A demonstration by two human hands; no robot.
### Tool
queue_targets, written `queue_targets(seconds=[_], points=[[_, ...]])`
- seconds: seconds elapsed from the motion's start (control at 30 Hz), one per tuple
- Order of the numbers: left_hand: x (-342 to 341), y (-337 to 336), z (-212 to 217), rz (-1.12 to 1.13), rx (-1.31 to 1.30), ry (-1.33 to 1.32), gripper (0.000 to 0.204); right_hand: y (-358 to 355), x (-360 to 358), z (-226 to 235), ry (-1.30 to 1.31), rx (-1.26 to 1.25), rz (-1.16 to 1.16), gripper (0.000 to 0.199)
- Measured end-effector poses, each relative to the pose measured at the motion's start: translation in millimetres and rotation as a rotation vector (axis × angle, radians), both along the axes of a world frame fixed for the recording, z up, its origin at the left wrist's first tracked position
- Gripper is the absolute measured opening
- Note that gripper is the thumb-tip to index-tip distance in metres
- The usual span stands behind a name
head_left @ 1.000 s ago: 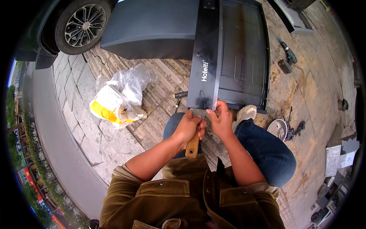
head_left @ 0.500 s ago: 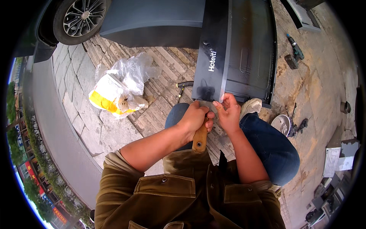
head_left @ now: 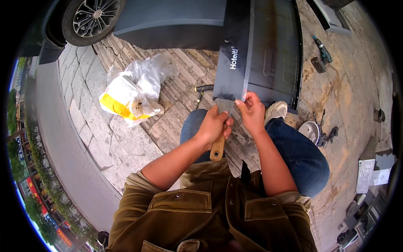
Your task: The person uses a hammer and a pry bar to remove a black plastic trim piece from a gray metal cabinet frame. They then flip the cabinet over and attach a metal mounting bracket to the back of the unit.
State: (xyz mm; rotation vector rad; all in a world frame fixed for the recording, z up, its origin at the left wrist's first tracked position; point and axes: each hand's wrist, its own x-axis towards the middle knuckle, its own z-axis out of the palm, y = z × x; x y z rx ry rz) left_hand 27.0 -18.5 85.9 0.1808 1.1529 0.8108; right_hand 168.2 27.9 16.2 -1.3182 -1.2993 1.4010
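My left hand (head_left: pixel 213 128) is wrapped round the wooden handle of a scraper (head_left: pixel 217 149). Its broad flat blade points away from me, up against the near end of a black panel (head_left: pixel 228 84), where I cannot make out whether they touch. The panel belongs to a large dark appliance (head_left: pixel 275 59) lying between my knees and the far side. A thin silver strip (head_left: pixel 248 59) runs along the panel's right edge. My right hand (head_left: pixel 253 115) pinches the near end of this strip between thumb and forefinger, its other fingers curled.
Left of my knees lie a yellow-and-white package (head_left: pixel 115 103) in clear plastic and a black-handled tool (head_left: pixel 204 88). A cordless drill (head_left: pixel 323 50), a white bucket (head_left: pixel 309 131) and dark gloves (head_left: pixel 329 136) are on the right. A car wheel (head_left: pixel 94 17) stands at upper left.
More of the scraper's blade shows beyond my left hand now, and its handle has shifted slightly. My right hand keeps its pinch at the strip's end. The whole view has moved a little.
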Motion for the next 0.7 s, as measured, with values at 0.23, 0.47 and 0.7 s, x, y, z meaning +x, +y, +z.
queue_targets(seconds=[0.23, 0.47, 0.7], points=[[-2, 11, 19, 0.005, -0.074, -0.039, 0.013, -2, 1, -11, -0.056, 0.043, 0.012, 0.024], [-4, 12, 7, -0.051, -0.004, -0.002, 0.012, -3, -2, -21, -0.027, 0.051, 0.003, 0.022], [-2, 26, 22, 0.011, -0.168, -0.055, 0.010, -2, 2, -15, -0.059, 0.032, 0.026, 0.019]])
